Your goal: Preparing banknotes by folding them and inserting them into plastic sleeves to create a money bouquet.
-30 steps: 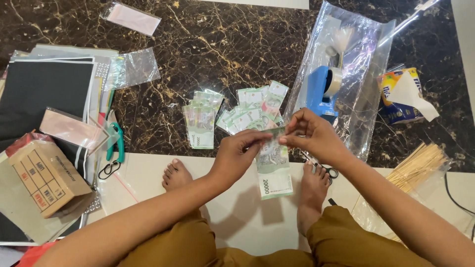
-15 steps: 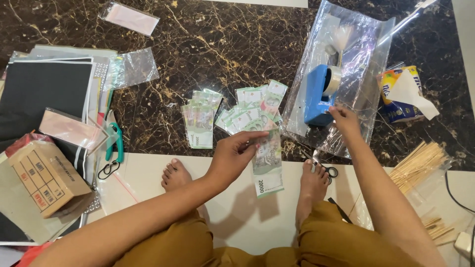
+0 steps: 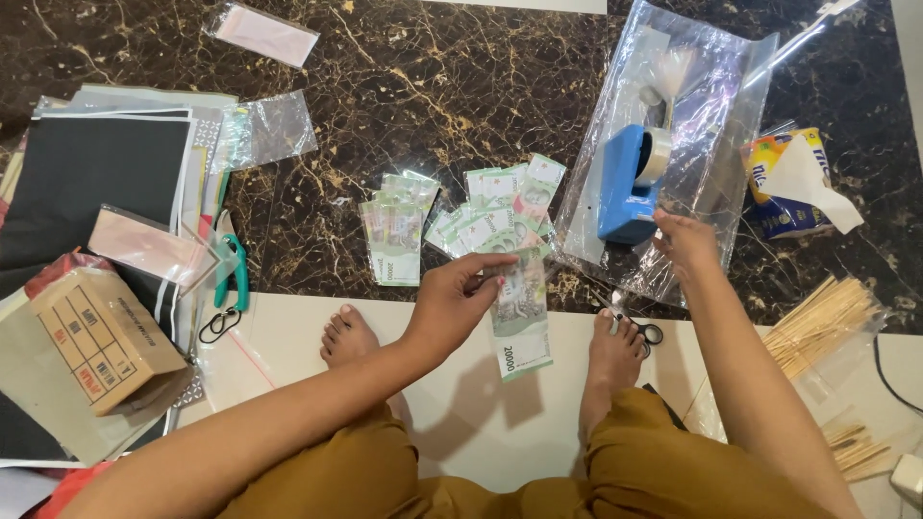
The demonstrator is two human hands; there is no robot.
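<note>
Seen from above, the left hand (image 3: 452, 303) pinches a green banknote (image 3: 520, 312) over the floor, while the right hand (image 3: 685, 240), fingers loosely apart, touches the blue tape dispenser (image 3: 627, 187); more banknotes (image 3: 461, 221) lie fanned nearby, untaped

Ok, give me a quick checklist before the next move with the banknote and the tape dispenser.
1. Banknote held in left hand: ok.
2. Right hand at the blue tape dispenser: ok, beside its base.
3. Tape strip pulled free: cannot tell.
4. Dispenser sitting flat on the clear plastic sheet: ok.
5. Scissors within reach: ok, by the right foot.
6. Other banknotes clear of both hands: ok.
</note>
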